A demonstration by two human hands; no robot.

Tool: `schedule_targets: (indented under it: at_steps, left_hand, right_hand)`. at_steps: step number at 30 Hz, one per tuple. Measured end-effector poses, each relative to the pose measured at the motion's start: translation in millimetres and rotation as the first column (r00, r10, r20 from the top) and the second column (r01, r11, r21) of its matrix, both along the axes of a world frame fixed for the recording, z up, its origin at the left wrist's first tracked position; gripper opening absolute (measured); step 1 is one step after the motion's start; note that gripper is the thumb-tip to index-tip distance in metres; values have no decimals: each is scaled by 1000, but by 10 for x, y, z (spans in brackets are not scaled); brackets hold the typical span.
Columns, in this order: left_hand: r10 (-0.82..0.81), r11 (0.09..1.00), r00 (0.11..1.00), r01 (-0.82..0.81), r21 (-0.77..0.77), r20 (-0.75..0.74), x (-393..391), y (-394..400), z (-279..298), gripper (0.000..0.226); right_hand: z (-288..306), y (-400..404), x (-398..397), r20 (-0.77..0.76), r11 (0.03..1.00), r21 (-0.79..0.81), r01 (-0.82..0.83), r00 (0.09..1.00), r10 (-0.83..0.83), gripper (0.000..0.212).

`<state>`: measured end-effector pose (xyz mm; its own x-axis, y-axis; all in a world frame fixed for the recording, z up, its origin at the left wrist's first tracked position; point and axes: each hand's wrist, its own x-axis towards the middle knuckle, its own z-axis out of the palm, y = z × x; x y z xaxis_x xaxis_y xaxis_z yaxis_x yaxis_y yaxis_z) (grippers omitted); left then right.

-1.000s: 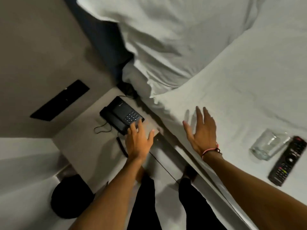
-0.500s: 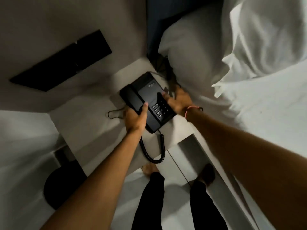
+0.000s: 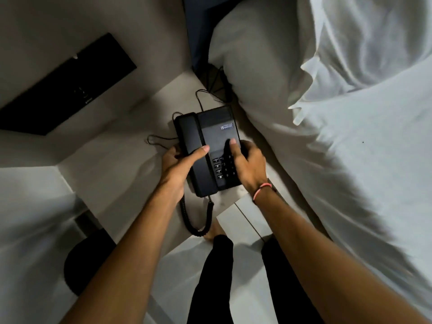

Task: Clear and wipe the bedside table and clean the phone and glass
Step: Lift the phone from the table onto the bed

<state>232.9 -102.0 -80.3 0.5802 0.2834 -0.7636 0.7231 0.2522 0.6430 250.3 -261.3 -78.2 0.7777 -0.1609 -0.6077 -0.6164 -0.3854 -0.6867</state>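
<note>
A black desk phone (image 3: 210, 136) with its handset in the cradle is above the pale bedside table (image 3: 121, 164), near the table's front right corner. My left hand (image 3: 177, 164) grips its left side, thumb lying across the handset. My right hand (image 3: 247, 167) grips its right edge, thumb on the face above the keypad. Whether the phone rests on the table or is lifted off it I cannot tell. The coiled cord (image 3: 194, 220) hangs over the table's front edge. The glass is out of view.
A thin black cable (image 3: 161, 139) trails on the table behind the phone toward the wall corner. The bed with a white sheet (image 3: 350, 183) and pillows (image 3: 252, 66) runs along the right. A black wall panel (image 3: 67, 87) is at left, a dark round bin (image 3: 86, 265) on the floor.
A second ago my hands were apart, the left at the phone, the right over the bed. Both now hold the phone, which has turned and shifted toward the table's front right corner. The view swung left.
</note>
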Motion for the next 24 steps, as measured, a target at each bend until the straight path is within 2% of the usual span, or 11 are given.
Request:
schedule_targets:
  at_steps: [4,8,11,14,17,19,21,24]
  left_hand:
    - [-136,987,989,131,90,55,-185,-72,478,55]
    - [-256,949,956,220,224,145,-310,-308,1163,51]
    - [-388,907,881,312,282,271,-372,-666,1677,54]
    - [-517,852,764,417,317,385,-331,-1071,1996,57]
    - [-618,786,653,504,357,439,-103,-1479,2076,58]
    - [-707,704,533,589,396,465,78,-1856,2067,57]
    - [-777,623,425,622,473,464,257,-2247,2055,59]
    - [-844,531,325,622,575,427,516,-2769,2012,59]
  right_hand:
    - [302,-220,-402,48,988,102,114,992,-120,28]
    - [861,-446,-786,127,951,234,203,963,-237,26]
    - [1361,-746,-1022,147,886,358,296,919,-367,31]
    - [1736,-1092,-1168,134,824,400,401,864,-485,36]
    - [1948,-1418,-1170,150,741,393,544,757,-636,36]
    - [2055,-1694,-1155,172,672,406,620,670,-722,37]
    - [2105,-1962,-1114,201,626,411,662,604,-771,38]
    - [2035,-2334,-1016,242,571,419,706,519,-819,38]
